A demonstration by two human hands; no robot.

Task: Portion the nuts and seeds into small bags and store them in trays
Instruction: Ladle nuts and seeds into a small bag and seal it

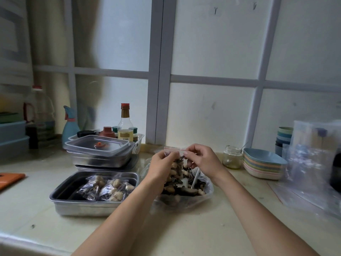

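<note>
While left hand (pixel 162 168) and right hand (pixel 203 161) pinch a nut-filled bag (pixel 175 166), packed bags (pixel 104 189) lie in a tray (pixel 83 209).

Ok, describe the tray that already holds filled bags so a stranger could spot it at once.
Start at the pale counter under the frosted window. On its left stand steel trays; take the nearest, the open tray. Unlike the lidded stack behind it, it has no lid and holds small filled bags.

Left hand (pixel 161 164) and right hand (pixel 202 159) join bare forearms.
</note>
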